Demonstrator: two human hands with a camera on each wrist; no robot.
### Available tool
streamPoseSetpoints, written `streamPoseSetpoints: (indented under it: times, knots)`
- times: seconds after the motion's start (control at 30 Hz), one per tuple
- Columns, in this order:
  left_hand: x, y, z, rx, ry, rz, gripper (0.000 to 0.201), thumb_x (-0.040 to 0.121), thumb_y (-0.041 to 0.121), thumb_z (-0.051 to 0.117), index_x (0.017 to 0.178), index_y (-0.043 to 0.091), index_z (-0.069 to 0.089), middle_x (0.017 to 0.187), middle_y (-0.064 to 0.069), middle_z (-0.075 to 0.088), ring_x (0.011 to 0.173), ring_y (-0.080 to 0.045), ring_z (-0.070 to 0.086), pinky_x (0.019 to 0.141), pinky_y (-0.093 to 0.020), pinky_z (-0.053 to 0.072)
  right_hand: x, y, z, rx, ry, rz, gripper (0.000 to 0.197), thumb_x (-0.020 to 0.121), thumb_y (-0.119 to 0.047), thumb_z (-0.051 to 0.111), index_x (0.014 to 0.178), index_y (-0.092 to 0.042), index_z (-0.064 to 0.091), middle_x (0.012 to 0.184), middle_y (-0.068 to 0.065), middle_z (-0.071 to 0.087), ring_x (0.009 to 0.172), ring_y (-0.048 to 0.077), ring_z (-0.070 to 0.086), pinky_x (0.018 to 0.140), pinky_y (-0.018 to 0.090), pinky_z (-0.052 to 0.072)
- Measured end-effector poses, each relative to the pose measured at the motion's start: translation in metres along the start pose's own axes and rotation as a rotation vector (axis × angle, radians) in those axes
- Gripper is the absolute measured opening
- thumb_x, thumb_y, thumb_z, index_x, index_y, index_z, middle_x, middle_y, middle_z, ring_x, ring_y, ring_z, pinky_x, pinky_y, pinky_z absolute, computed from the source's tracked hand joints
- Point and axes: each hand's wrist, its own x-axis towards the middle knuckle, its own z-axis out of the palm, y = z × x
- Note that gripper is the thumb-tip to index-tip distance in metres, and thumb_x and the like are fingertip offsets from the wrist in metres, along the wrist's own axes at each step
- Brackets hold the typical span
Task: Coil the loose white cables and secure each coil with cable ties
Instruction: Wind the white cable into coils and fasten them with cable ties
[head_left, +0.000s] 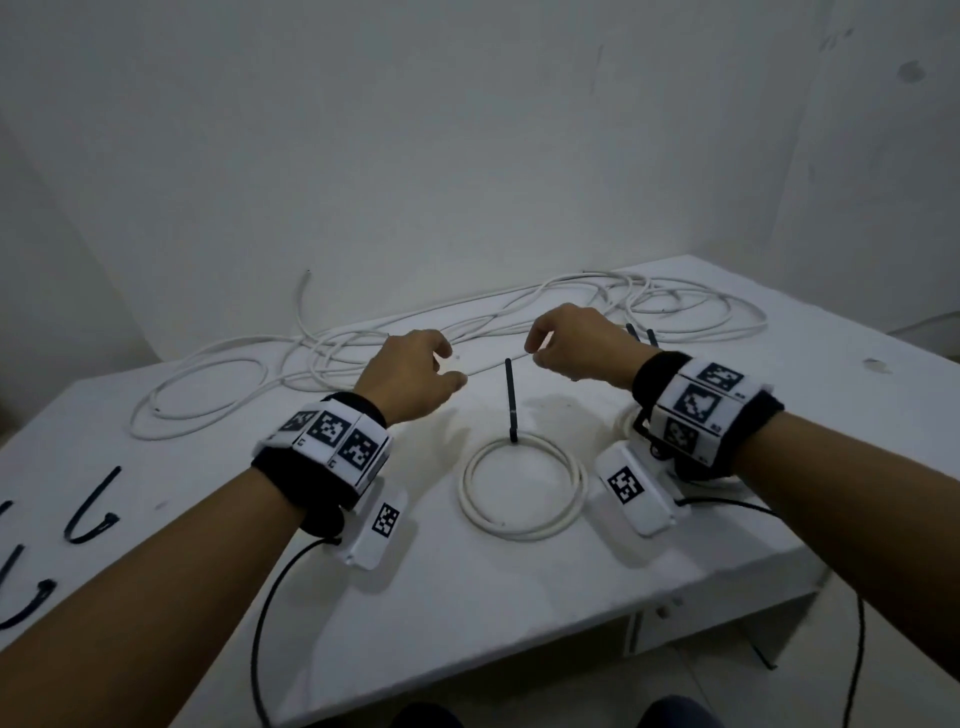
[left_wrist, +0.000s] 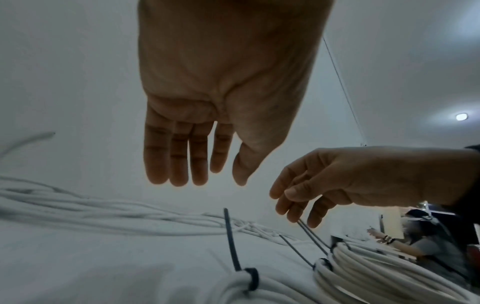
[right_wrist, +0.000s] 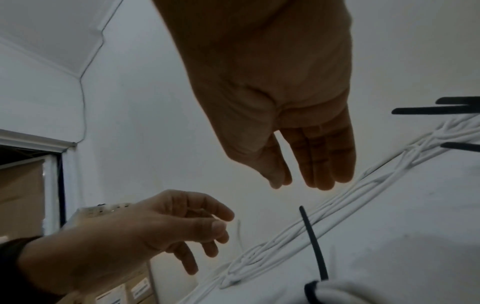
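Both hands hang above the white table (head_left: 519, 597), a small gap between them. The left hand (head_left: 410, 376) has its fingers almost straight and relaxed, pointing down, and it holds nothing; this shows clearly in the left wrist view. The right hand (head_left: 576, 343) is also empty, its fingers (right_wrist: 324, 162) loosely stretched downward with the thumb lying close to the index finger.

Just under the gap between the two hands, a little nearer to the person, lies a finished coil (head_left: 522, 488) of white cable, flat on the table. A black cable tie (head_left: 510, 402) closes it on its far side, and the long tail of the tie stands up almost vertical, its tip near the level of the fingertips. Under the right wrist there is a second coil (left_wrist: 384, 273), bound with black ties whose tails reach up beside the right hand's fingers.

Beyond both hands the loose white cables (head_left: 332, 353) spread in a tangle across the far part of the table. Well to the left of the left forearm, several spare black ties (head_left: 91, 512) lie on the table surface.
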Motion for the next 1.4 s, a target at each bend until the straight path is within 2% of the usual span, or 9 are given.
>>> streamPoseSetpoints:
  times: [0.17, 0.3, 0.43, 0.67, 0.77, 0.97, 1.13, 1.27, 1.4]
  knots:
    - [0.046, -0.024, 0.007, 0.128, -0.124, -0.04, 0.042, 0.089, 0.032, 0.065, 0.124, 0.012, 0.056, 0.123, -0.008, 0.059, 0.11, -0.023, 0.057, 0.093, -0.033, 0.047, 0.068, 0.006, 0.011, -0.08, -0.189, 0.038, 0.028, 0.09, -0.005, 0.051, 0.114, -0.013, 0.064, 0.077, -0.001, 0.055, 0.068, 0.016, 0.054, 0.064, 0.028, 0.054]
    - [0.075, -0.046, 0.017, 0.27, -0.238, -0.065, 0.044, 0.091, 0.022, 0.06, 0.133, 0.013, 0.051, 0.134, -0.008, 0.053, 0.12, -0.024, 0.052, 0.093, -0.028, 0.041, 0.116, 0.008, 0.026, -0.455, -0.312, -0.016, 0.034, 0.09, -0.01, 0.056, 0.124, -0.007, 0.059, 0.117, 0.012, 0.062, 0.087, 0.021, 0.052, 0.085, 0.031, 0.048]
    - [0.087, -0.061, 0.028, 0.363, -0.348, -0.099, 0.046, 0.09, 0.01, 0.051, 0.136, 0.012, 0.047, 0.138, -0.009, 0.048, 0.123, -0.026, 0.049, 0.094, -0.031, 0.042, 0.143, 0.006, 0.049, -0.747, -0.473, -0.036, 0.045, 0.092, -0.02, 0.058, 0.134, -0.005, 0.049, 0.134, 0.011, 0.052, 0.119, 0.026, 0.052, 0.095, 0.032, 0.041]
    - [0.085, -0.067, 0.034, 0.512, -0.298, -0.017, 0.019, 0.093, 0.016, 0.051, 0.11, 0.018, 0.06, 0.12, -0.006, 0.059, 0.11, -0.026, 0.055, 0.091, -0.033, 0.04, 0.148, 0.011, 0.048, -0.837, -0.535, -0.066, 0.033, 0.096, -0.02, 0.049, 0.121, -0.001, 0.058, 0.123, 0.011, 0.06, 0.089, 0.019, 0.047, 0.07, 0.028, 0.042]
    - [0.083, -0.066, 0.016, 0.36, -0.198, -0.006, 0.018, 0.1, 0.027, 0.045, 0.107, 0.016, 0.055, 0.111, -0.008, 0.06, 0.096, -0.025, 0.054, 0.08, -0.031, 0.039, 0.139, 0.012, 0.018, -0.645, -0.44, -0.049, 0.034, 0.097, -0.025, 0.046, 0.114, 0.001, 0.06, 0.105, 0.009, 0.07, 0.081, 0.019, 0.056, 0.059, 0.022, 0.04]
    - [0.072, -0.041, -0.048, -0.039, 0.272, 0.04, 0.017, 0.101, 0.025, 0.045, 0.092, 0.011, 0.051, 0.074, -0.004, 0.053, 0.065, -0.019, 0.046, 0.058, -0.032, 0.031, 0.115, 0.035, -0.059, -0.791, -0.124, -0.031, 0.033, 0.095, -0.042, 0.046, 0.108, -0.014, 0.059, 0.114, 0.007, 0.062, 0.103, 0.027, 0.056, 0.087, 0.033, 0.038]
    - [0.062, -0.013, -0.086, -0.198, 0.523, 0.076, 0.019, 0.101, 0.026, 0.043, 0.093, 0.01, 0.05, 0.073, 0.0, 0.048, 0.068, -0.018, 0.043, 0.052, -0.028, 0.026, 0.095, 0.046, -0.11, -0.449, 0.196, 0.163, 0.03, 0.1, -0.036, 0.036, 0.09, -0.011, 0.048, 0.093, 0.013, 0.052, 0.079, 0.028, 0.049, 0.071, 0.032, 0.036]
    - [0.056, -0.001, -0.096, -0.387, 0.572, 0.027, 0.023, 0.101, 0.03, 0.042, 0.094, 0.01, 0.051, 0.08, -0.002, 0.051, 0.079, -0.028, 0.053, 0.07, -0.039, 0.052, 0.074, 0.044, -0.132, -0.169, 0.319, 0.245, 0.04, 0.099, -0.04, 0.038, 0.095, -0.003, 0.052, 0.09, 0.017, 0.056, 0.077, 0.034, 0.058, 0.064, 0.035, 0.046]
    - [0.037, 0.013, -0.087, -0.639, 0.45, -0.012, 0.021, 0.102, 0.024, 0.041, 0.089, 0.011, 0.05, 0.072, -0.006, 0.048, 0.061, -0.021, 0.048, 0.045, -0.03, 0.048, 0.054, 0.026, -0.138, 0.26, 0.335, 0.234, 0.041, 0.098, -0.041, 0.04, 0.093, -0.002, 0.052, 0.08, 0.019, 0.062, 0.057, 0.032, 0.061, 0.058, 0.039, 0.058]
